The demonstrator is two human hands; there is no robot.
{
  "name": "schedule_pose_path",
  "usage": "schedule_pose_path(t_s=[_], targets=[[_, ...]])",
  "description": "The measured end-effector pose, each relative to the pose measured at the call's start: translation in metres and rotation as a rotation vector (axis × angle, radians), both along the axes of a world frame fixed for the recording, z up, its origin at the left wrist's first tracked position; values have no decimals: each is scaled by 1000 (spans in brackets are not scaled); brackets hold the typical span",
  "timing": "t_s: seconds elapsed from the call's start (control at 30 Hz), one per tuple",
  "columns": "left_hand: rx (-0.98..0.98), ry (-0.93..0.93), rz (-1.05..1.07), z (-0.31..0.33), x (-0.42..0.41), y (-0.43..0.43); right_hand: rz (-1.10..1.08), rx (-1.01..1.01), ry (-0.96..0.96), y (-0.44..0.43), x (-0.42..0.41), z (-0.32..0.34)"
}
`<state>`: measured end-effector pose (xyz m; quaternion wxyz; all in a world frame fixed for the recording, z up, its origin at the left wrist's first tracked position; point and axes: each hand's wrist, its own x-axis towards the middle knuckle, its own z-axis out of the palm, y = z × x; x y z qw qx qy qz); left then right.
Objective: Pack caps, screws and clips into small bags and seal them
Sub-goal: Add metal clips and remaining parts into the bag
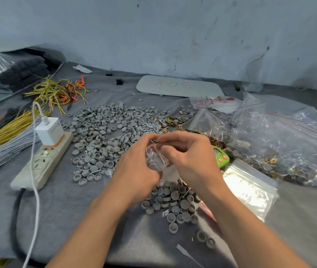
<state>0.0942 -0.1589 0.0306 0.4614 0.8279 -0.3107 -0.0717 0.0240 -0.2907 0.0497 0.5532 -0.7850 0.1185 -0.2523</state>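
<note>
A grey cloth-covered surface (76,209) carries scattered round grey plastic caps (99,136), silver screws (148,126), a white power strip (43,161) near its left edge and clear plastic bags (281,144) toward its right edge.

Your clearest lane is the bare grey cloth (72,219) at front left, between the power strip (43,161) and your left forearm. The strip's black cord (15,219) and the charger's white cable (35,190) cross it — stay right of them. Ahead, the spread of grey caps (99,136) fills the middle, with screws (149,126) just beyond your hands. To the right, filled bags (281,144) and a stack of empty bags (250,188) block the way. Wire bundles (8,136) crowd the left edge.
</note>
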Motion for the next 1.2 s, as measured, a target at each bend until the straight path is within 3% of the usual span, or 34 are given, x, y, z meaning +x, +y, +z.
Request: schedule_pose_path(t_s=[0.1,0.2,0.3,0.4,0.77,0.87,0.97,1.1,1.2], targets=[[-50,1,3,-1,2,4,-165,-19,19,-18,-2,3],[-67,3,15,-3,2,6,-299,-370,265,-39,-9,1],[-58,2,22,-2,3,7,-264,-656,525,-47,-12,-5],[-44,-9,22,-1,2,6,-242,-854,645,-47,-12,-13],[-8,-10,10,-4,2,2,-75,-938,672,-45,-13,-14],[9,-20,20,-4,2,1,-135,-834,621,-44,-13,-15],[24,-25,19,-4,2,0,-175,-491,428,-43,-14,-10],[66,-52,19,-1,-1,-1,-13,-9,219,-35,-16,0],[87,-59,28,2,-3,-3,93,130,140,-29,-17,2]])
